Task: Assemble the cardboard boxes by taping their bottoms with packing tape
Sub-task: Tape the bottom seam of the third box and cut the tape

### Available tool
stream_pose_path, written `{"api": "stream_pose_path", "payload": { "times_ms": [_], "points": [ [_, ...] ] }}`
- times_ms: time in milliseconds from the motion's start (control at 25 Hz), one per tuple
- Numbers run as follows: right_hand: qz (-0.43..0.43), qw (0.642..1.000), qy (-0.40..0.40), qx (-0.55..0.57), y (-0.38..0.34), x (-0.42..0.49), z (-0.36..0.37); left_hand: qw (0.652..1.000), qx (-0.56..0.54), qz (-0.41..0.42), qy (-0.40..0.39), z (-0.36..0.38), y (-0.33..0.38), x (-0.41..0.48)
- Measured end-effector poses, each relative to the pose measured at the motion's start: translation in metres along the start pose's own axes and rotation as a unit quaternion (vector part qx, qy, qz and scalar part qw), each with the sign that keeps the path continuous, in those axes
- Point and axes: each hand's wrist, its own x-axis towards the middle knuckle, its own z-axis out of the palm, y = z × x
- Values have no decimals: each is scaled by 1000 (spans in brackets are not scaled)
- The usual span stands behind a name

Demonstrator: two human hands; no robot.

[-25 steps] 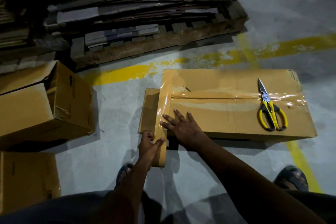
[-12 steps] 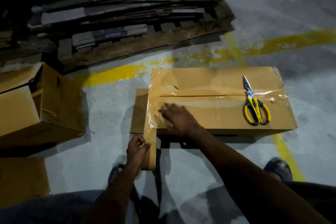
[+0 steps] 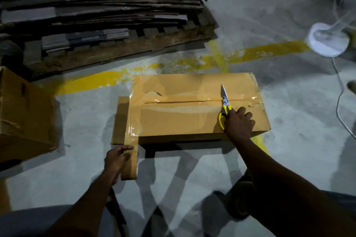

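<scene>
The floor (image 3: 192,175) carries everything. At 11 o'clock a stack (image 3: 96,15) of flat cardboard lies in deep shade, its sheets hard to tell apart. The box (image 3: 192,86) in work sits at the centre, seemingly bottom up, with glossy strips along its seam and over its 9 o'clock end. It is likely light and hollow, stiff at the edges but easy to dent mid-panel, so the corners are the places to hold it. A second box (image 3: 23,113) at 9 o'clock and a blurred fan (image 3: 327,42) at 2 o'clock are cut off by the frame. The right hand (image 3: 238,123) curls over the scissors (image 3: 224,100) near the box's 3 o'clock end, hiding the handles; whether fingers pass through the loops cannot be told. The left hand (image 3: 116,159), at 7 o'clock, pinches the tape (image 3: 129,169), whose strip runs up to the box. It is thin, sticky and prone to wrinkle.
</scene>
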Motion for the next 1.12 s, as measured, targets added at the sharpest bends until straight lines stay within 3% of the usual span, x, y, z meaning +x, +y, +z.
{"api": "stream_pose_path", "payload": {
  "times_ms": [280, 360, 440, 520, 600, 760, 1120],
  "points": [
    [20, 966, -133, 221, -28, 11, -15, 1000, 2, -8, -10, 0, 6, -9],
    [-53, 931, -201, 302, -60, -2, -28, 1000, 12, 1, -19, -4, 10, -11],
    [-163, 871, -301, 353, -92, -22, -37, 999, 15, 7, -37, -5, 13, -13],
    [-242, 826, -390, 327, -114, -39, -33, 999, 12, 5, -48, -5, 15, -14],
    [-268, 796, -462, 285, -119, -46, -22, 999, 14, -3, -46, -5, 16, -15],
    [-324, 802, -483, 136, -109, -53, -14, 998, -3, -25, -50, -7, 14, -15],
    [-263, 826, -461, 191, -133, -63, 10, 998, 17, -48, -47, -7, 8, -11]
  ]
}}
